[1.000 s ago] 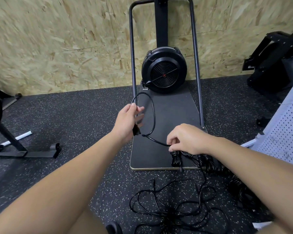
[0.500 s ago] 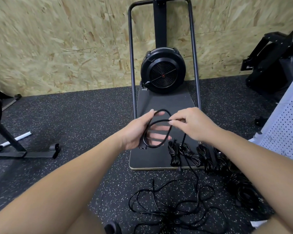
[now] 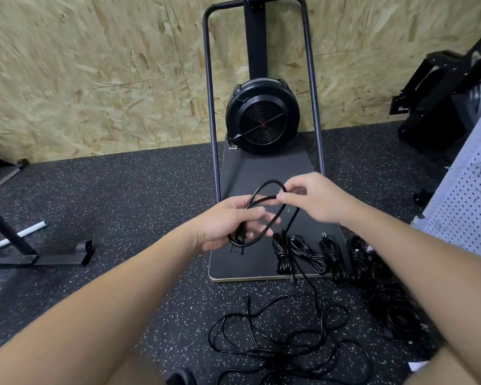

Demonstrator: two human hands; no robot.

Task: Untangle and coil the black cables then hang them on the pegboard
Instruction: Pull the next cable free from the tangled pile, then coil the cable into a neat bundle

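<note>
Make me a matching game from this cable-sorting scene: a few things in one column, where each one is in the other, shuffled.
Things:
1. loop
2. bundles
3. tangle
4. pegboard

Places:
A. loose on the speckled floor
B. at the right edge
C. held between left hand and right hand
D. in a row along the black board's near edge

Pairs: 1-C, 2-D, 3-A, 4-B

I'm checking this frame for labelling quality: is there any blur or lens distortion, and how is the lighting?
Head view: wide-angle bending bows the wall and frame; both hands, left and right, and the cable look slightly soft; light is even and soft, without harsh glare.
</note>
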